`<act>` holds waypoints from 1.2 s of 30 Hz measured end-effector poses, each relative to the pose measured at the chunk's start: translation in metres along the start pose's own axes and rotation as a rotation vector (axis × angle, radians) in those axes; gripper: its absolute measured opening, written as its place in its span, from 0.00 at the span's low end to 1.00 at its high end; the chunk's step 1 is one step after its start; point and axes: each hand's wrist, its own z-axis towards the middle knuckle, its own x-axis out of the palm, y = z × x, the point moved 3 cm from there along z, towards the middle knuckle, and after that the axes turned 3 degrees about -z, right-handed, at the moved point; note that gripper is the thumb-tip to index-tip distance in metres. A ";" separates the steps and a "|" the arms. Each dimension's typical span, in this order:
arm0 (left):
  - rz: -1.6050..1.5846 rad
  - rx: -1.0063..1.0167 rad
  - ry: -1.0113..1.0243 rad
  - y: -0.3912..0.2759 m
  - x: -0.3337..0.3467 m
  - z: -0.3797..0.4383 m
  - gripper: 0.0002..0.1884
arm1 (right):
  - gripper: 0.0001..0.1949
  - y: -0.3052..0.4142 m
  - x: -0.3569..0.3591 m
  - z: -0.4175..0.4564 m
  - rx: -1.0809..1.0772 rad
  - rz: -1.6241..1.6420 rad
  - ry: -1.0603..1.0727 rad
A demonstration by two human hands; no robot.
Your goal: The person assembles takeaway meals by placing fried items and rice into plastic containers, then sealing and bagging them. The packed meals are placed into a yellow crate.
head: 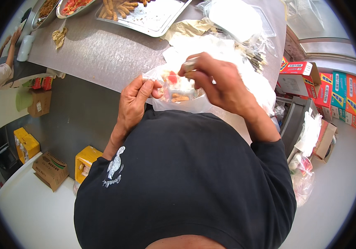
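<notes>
My left hand (136, 99) pinches the rim of a translucent plastic bag (188, 105) between thumb and fingers, at the bag's left side. Inside the bag sits a clear food container (186, 91) with brown fried sticks (179, 97), something red (172, 77) and pale food that glare washes out. Above the bag's right side, my right hand (217, 79) has its fingers closed around a small crumpled whitish piece (191, 64). It looks like plastic film, but whether it belongs to the bag is hard to tell.
On the metal table (103, 56) stand a tray (153, 18) of fried sticks and a dish of red food (73, 7). To the right lie white bags (255, 84), wrapped chopsticks (255, 59) and white lids (235, 18). Cartons (299, 77) stand beyond; another person's arms (11, 46) show at left.
</notes>
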 end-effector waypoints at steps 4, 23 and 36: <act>0.291 -0.056 0.380 -0.006 -0.020 -0.016 0.10 | 0.08 -0.091 0.106 -0.036 0.237 -0.362 0.350; 0.350 0.112 0.532 0.013 -0.052 -0.054 0.12 | 0.05 -0.034 0.074 -0.103 0.591 -0.198 0.396; -0.110 0.190 0.315 0.052 0.008 0.048 0.39 | 0.13 -0.061 0.044 -0.065 0.527 0.534 -0.302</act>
